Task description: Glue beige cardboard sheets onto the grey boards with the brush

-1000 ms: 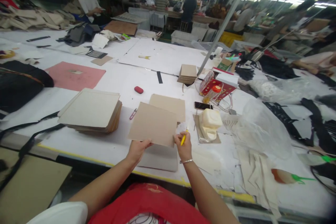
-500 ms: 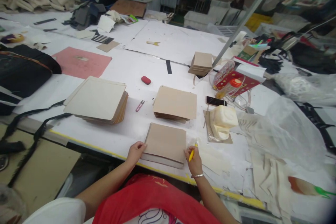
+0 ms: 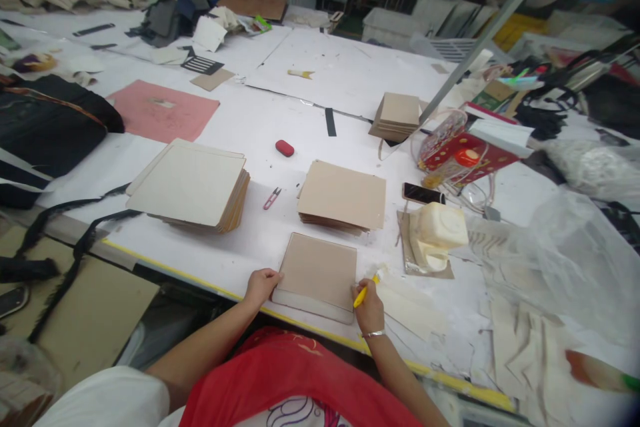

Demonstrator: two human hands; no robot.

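A brown cardboard square (image 3: pixel 320 269) lies flat on a slightly larger grey sheet (image 3: pixel 310 305) at the near edge of the white table (image 3: pixel 260 127). My left hand (image 3: pixel 261 285) rests on the square's left edge, fingers curled against it. My right hand (image 3: pixel 369 305) touches its right edge and is closed on a yellow marker (image 3: pixel 367 289). Just beyond lies a stack of brown squares (image 3: pixel 343 197).
A bigger stack of pale boards (image 3: pixel 193 185) sits to the left, pink snips (image 3: pixel 272 197) and a red eraser (image 3: pixel 285 147) between. A phone (image 3: pixel 423 194), a cream plastic jug (image 3: pixel 439 233), a red box (image 3: pixel 463 153) and clear plastic lie to the right. People work in the background.
One second ago I held the cardboard square lifted in both hands; now it lies flat on the grey sheet with my hands at its edges. The view has tilted down.
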